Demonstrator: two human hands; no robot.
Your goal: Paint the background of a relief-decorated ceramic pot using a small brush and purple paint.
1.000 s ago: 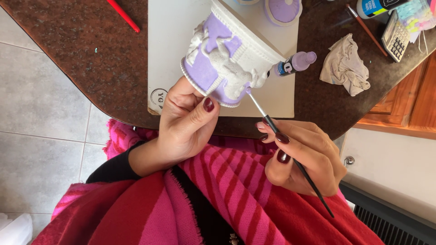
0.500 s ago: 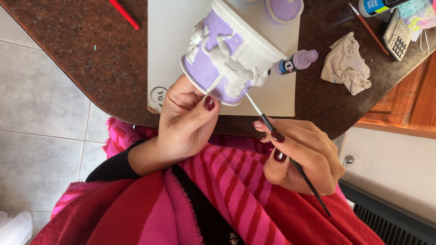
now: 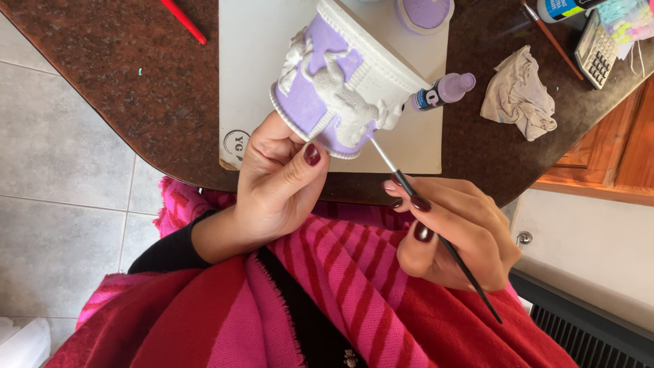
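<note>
Purple-white pot above left hand, brush in right hand

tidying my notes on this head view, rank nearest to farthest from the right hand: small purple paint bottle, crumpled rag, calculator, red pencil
From the right hand, which holds the thin brush:
1. Small purple paint bottle, just above the hand, lying on the white board.
2. Crumpled rag, up and to the right on the dark table.
3. Calculator, far upper right corner.
4. Red pencil, far upper left.
</note>
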